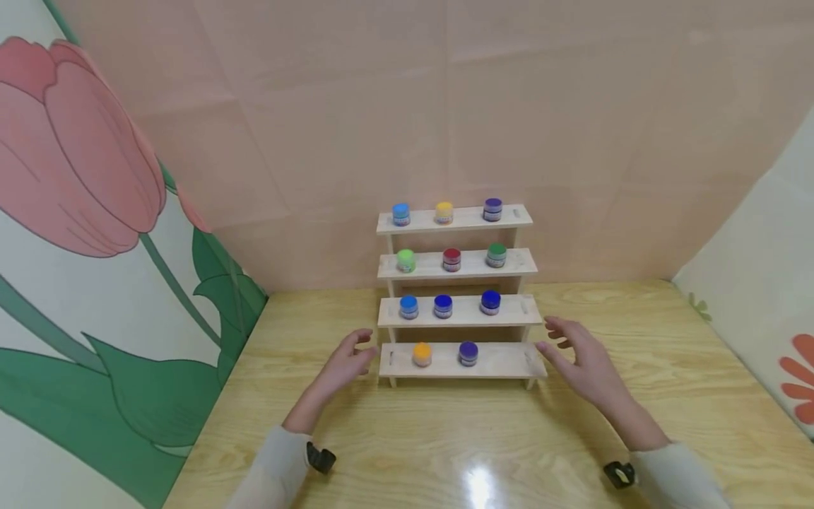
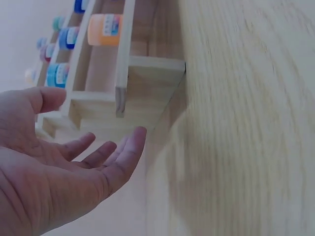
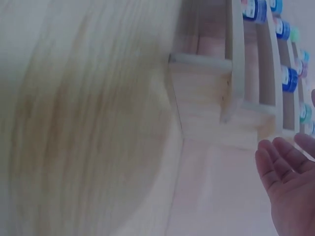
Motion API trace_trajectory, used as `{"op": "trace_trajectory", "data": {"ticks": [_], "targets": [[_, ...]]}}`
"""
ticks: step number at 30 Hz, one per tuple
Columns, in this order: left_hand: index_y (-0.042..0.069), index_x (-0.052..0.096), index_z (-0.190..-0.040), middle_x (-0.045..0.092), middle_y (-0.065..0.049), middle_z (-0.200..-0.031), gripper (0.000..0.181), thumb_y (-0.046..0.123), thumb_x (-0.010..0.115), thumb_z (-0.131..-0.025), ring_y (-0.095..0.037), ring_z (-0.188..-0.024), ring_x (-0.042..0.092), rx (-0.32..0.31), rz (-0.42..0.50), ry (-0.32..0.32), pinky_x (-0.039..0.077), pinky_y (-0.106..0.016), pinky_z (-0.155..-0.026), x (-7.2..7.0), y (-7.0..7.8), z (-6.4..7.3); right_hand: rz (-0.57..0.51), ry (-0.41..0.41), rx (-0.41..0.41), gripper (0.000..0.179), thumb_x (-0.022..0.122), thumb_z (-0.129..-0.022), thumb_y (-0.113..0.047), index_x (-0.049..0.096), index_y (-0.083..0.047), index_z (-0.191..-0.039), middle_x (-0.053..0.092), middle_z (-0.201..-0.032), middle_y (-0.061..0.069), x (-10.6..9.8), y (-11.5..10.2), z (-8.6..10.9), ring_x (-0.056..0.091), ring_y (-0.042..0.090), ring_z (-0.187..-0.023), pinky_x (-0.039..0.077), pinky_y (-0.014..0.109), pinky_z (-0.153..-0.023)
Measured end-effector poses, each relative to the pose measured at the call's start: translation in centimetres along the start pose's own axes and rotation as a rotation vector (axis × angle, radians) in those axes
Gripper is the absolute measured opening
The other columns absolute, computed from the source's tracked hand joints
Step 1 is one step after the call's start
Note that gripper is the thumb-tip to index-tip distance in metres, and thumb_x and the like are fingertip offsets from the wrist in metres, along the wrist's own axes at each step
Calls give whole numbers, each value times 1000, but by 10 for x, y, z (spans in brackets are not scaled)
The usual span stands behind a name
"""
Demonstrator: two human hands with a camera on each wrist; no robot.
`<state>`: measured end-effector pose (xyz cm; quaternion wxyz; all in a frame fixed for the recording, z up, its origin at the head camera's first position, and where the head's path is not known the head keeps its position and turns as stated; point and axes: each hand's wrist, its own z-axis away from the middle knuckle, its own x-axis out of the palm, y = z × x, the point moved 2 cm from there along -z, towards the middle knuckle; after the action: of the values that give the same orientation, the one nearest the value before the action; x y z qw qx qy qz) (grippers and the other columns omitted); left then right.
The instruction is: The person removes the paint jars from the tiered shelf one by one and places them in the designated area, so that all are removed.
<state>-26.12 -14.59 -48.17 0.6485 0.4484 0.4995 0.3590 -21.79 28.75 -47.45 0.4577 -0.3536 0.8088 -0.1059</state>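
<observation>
A pale wooden stand (image 1: 502, 362) with stepped shelves bears small paint jars in several colours. My left hand (image 1: 348, 364) is beside its left end, fingers loosely bent with nothing between them. At the right end, my right hand (image 1: 579, 360) has its thumb and fingers spread, also holding nothing. On the lowest shelf sit an orange jar (image 1: 422, 354) and a purple jar (image 1: 468, 353). Blue jars, among them a dark blue jar (image 1: 490, 302), line the shelf above. Higher up are a light green jar (image 1: 406, 261), a red jar (image 1: 452, 259) and a dark green jar (image 1: 497, 255).
The top shelf carries a light blue jar (image 1: 401, 214), a yellow jar (image 1: 444, 213) and a violet jar (image 1: 492, 209). The stand is on a wood-grain table (image 1: 407, 431), before a pinkish backdrop (image 1: 343, 141). A tulip-patterned panel (image 1: 83, 162) borders the left side.
</observation>
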Motion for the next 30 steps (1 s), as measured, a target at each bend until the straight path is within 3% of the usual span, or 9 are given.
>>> {"op": "trace_trajectory", "data": {"ticks": [5,10,19,26,30], "targets": [[-1,40,-150,43,-28,-146,54,13,58,-101,-41,-118,56,-37,95,-7,57,-53,-90,8,-4,-4,-32,44,14,42,74,-92,-9,60,4,-130,65,-116,18,8,-4,0,64,29,-94,55,21,-78],[-5,40,-148,46,-28,-138,55,8,59,-99,-35,-109,60,-60,156,14,60,-47,-81,16,-7,-9,-81,72,54,38,74,-92,-7,62,6,-125,66,-113,20,14,-6,1,64,22,-91,51,11,-79],[-4,45,-145,51,-23,-124,55,5,62,-93,-24,-95,59,-94,160,28,56,-32,-70,23,-13,-18,-114,31,51,32,72,-94,-9,63,2,-123,68,-110,15,27,-20,-2,66,21,-90,57,26,-78],[-5,47,-143,56,-23,-125,52,6,63,-94,-23,-92,63,-143,211,9,55,-29,-68,26,-20,-22,-204,-4,87,36,71,-95,-9,61,3,-127,68,-107,14,37,-29,-3,64,15,-92,58,26,-78],[-7,47,-141,58,-22,-124,51,5,63,-94,-21,-90,64,-156,223,-6,55,-29,-67,26,-23,-23,-244,-41,116,39,70,-96,-12,59,4,-130,69,-108,15,41,-34,-3,65,18,-94,59,32,-82]]}}
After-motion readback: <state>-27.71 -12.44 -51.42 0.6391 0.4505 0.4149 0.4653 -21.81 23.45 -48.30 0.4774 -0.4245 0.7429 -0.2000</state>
